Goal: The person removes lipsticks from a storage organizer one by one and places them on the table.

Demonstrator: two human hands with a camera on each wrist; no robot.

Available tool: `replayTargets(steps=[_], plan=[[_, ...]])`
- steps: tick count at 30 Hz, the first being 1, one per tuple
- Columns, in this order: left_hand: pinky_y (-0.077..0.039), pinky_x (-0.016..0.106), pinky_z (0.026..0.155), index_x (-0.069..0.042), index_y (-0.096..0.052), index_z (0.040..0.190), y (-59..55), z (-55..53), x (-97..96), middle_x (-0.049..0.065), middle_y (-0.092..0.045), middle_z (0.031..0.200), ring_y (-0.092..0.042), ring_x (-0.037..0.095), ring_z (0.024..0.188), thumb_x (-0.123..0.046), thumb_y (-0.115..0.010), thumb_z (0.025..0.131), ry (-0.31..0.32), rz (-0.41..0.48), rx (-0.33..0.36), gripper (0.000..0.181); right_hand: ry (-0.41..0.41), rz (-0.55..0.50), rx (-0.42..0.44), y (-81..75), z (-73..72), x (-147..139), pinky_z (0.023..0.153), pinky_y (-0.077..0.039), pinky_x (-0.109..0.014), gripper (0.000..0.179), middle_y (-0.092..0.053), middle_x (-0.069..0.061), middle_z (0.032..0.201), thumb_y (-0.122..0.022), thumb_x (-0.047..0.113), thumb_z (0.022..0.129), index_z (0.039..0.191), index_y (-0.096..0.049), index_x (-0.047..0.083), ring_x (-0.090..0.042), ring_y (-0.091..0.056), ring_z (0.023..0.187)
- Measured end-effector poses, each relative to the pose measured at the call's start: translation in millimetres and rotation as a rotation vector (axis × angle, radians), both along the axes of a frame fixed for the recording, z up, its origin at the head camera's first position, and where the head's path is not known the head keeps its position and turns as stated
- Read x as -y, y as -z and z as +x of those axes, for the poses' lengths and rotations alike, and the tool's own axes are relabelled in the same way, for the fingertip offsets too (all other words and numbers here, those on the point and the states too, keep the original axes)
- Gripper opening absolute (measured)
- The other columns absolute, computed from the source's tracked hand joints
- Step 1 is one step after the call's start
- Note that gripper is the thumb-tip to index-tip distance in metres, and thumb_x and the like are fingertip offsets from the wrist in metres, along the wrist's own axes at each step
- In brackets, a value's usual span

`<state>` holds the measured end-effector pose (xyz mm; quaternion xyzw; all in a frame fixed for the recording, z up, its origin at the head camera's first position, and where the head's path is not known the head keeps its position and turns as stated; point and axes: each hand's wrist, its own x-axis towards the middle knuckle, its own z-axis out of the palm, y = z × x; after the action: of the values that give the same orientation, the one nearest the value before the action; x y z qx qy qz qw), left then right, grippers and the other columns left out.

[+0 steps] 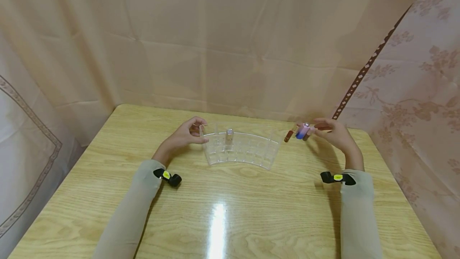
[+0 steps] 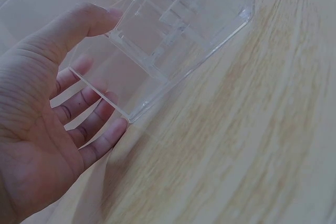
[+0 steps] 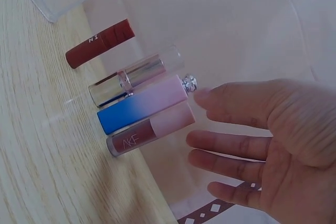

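Note:
My left hand (image 1: pixel 188 133) holds the left end of a clear plastic lipstick organizer (image 2: pixel 142 66), thumb over the upper edge and fingers behind the end wall. One gold-and-clear lipstick (image 1: pixel 229 134) stands in a back-row slot. On the right, my right hand (image 3: pixel 262 135) has loosely bent fingers and grips nothing. Its thumb tip is right at the silver knob of a pink-and-blue lipstick (image 3: pixel 144 103). Beside that lipstick stand a lip gloss tube with a pink cap (image 3: pixel 152 129), a clear-and-gold tube (image 3: pixel 134 77) and a dark red tube (image 3: pixel 100 43).
Everything stands on a wood-grain table (image 1: pixel 251 211), towards its back edge. A beige curtain (image 1: pixel 233 51) hangs behind it, and a floral cloth (image 1: pixel 431 91) hangs on the right. Light glares off the front middle of the tabletop.

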<state>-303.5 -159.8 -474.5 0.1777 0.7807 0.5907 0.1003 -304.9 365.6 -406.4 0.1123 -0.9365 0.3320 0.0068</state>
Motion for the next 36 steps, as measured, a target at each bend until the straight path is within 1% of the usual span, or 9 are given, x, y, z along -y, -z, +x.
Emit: replayTargets(steps=[6, 9, 15, 21, 23, 25, 30, 32, 36], plan=[[-0.045, 0.032, 0.087, 0.003, -0.049, 0.134, -0.4, -0.4, 0.9, 0.016, -0.052, 0.112, -0.050, 0.024, 0.096, -0.006, -0.081, 0.086, 0.004, 0.006, 0.005, 0.059, 0.007, -0.016, -0.125, -3.5, 1.1, 5.5, 0.078, -0.043, -0.008, 0.040, -0.069, -0.029, 0.119, -0.065, 0.020, 0.101, 0.131, -0.061, -0.007, 0.006, -0.058, 0.093], [-0.045, 0.031, 0.086, 0.003, -0.049, 0.134, -1.2, -0.7, 1.5, 0.015, -0.052, 0.111, -0.051, 0.022, 0.095, -0.006, -0.081, 0.085, 0.006, 0.006, 0.005, 0.059, 0.015, -0.036, -0.170, -6.9, 2.1, 9.9, 0.079, -0.041, -0.009, 0.037, -0.069, -0.030, 0.117, -0.063, 0.020, 0.102, 0.128, -0.063, -0.006, 0.016, -0.051, 0.089], [-0.046, 0.031, 0.087, 0.002, -0.049, 0.135, -2.6, -0.9, 2.0, 0.013, -0.053, 0.110, -0.052, 0.021, 0.096, -0.008, -0.081, 0.086, 0.000, 0.011, 0.019, 0.059, 0.070, -0.089, -0.264, -13.9, 2.4, 21.4, 0.082, -0.042, -0.012, 0.031, -0.069, -0.028, 0.114, -0.063, 0.016, 0.102, 0.122, -0.067, -0.006, 0.017, -0.052, 0.088], [-0.046, 0.031, 0.087, 0.002, -0.050, 0.135, -3.9, -1.2, 2.8, 0.009, -0.053, 0.108, -0.053, 0.021, 0.096, -0.008, -0.081, 0.086, 0.003, 0.006, 0.004, 0.059, 0.101, -0.122, -0.364, -20.5, 3.3, 30.1, 0.074, -0.042, -0.009, 0.028, -0.069, -0.021, 0.108, -0.065, 0.015, 0.100, 0.119, -0.070, -0.004, 0.012, -0.054, 0.084], [-0.046, 0.031, 0.086, 0.002, -0.050, 0.134, -3.4, -1.7, 2.8, 0.009, -0.053, 0.108, -0.053, 0.021, 0.096, -0.007, -0.081, 0.086, 0.006, 0.011, 0.002, 0.059, 0.107, -0.136, -0.397, -23.4, 4.2, 33.6, 0.072, -0.041, -0.010, 0.026, -0.070, -0.014, 0.105, -0.066, 0.015, 0.099, 0.117, -0.072, -0.003, 0.010, -0.054, 0.084], [-0.046, 0.031, 0.086, 0.002, -0.050, 0.134, -2.9, -2.1, 2.8, 0.008, -0.053, 0.108, -0.053, 0.021, 0.095, -0.007, -0.081, 0.086, 0.008, 0.013, 0.004, 0.058, 0.111, -0.151, -0.425, -27.4, 6.3, 38.2, 0.071, -0.041, -0.010, 0.024, -0.071, 0.004, 0.102, -0.068, 0.015, 0.098, 0.114, -0.074, -0.002, 0.010, -0.055, 0.085], [-0.046, 0.030, 0.085, 0.004, -0.049, 0.134, -2.6, -1.9, 1.4, 0.011, -0.053, 0.108, -0.051, 0.022, 0.095, -0.005, -0.081, 0.085, 0.007, 0.026, 0.019, 0.059, 0.107, -0.186, -0.460, -40.1, 15.7, 51.6, 0.075, -0.041, -0.013, 0.022, -0.076, -0.001, 0.106, -0.070, 0.015, 0.097, 0.111, -0.075, 0.000, 0.010, -0.056, 0.092], [-0.046, 0.030, 0.085, 0.004, -0.049, 0.134, -2.6, -1.3, 0.6, 0.012, -0.053, 0.109, -0.051, 0.022, 0.095, -0.005, -0.081, 0.085, 0.007, 0.028, 0.022, 0.060, 0.100, -0.194, -0.475, -45.4, 20.8, 57.2, 0.081, -0.042, -0.014, 0.021, -0.074, -0.018, 0.111, -0.070, 0.014, 0.097, 0.111, -0.075, 0.000, 0.011, -0.057, 0.095], [-0.046, 0.029, 0.085, 0.003, -0.050, 0.134, -0.5, -0.4, 0.3, 0.013, -0.053, 0.110, -0.052, 0.023, 0.096, -0.005, -0.082, 0.084, 0.005, 0.020, 0.021, 0.060, 0.081, -0.206, -0.519, -55.2, 29.5, 68.5, 0.089, -0.042, -0.014, 0.018, -0.075, -0.017, 0.109, -0.072, 0.012, 0.095, 0.109, -0.077, 0.002, 0.012, -0.057, 0.097]])
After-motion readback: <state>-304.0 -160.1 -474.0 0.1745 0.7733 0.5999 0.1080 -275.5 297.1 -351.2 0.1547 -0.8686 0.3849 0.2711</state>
